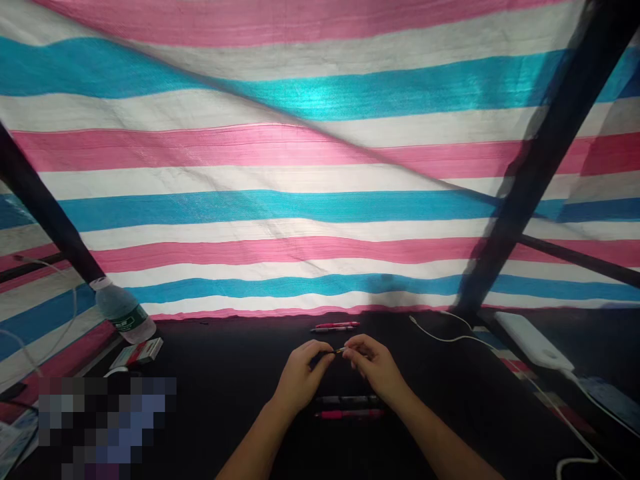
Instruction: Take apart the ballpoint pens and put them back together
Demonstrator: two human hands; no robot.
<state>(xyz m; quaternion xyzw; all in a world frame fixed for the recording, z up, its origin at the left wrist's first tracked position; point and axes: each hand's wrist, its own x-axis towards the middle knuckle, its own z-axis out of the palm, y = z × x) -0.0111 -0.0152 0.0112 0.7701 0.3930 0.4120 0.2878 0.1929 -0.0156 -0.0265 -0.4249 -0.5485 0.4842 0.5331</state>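
A striped tarpaulin (320,200) in pink, white and turquoise bands fills the whole back, hanging as a wall just behind the far edge of the black table (225,373). A bright patch of light sits on its upper turquoise band, and a long diagonal crease runs down toward the right. A dark slanting beam (545,153) rises from the table's far right corner; another dark post (45,207) leans at the left edge
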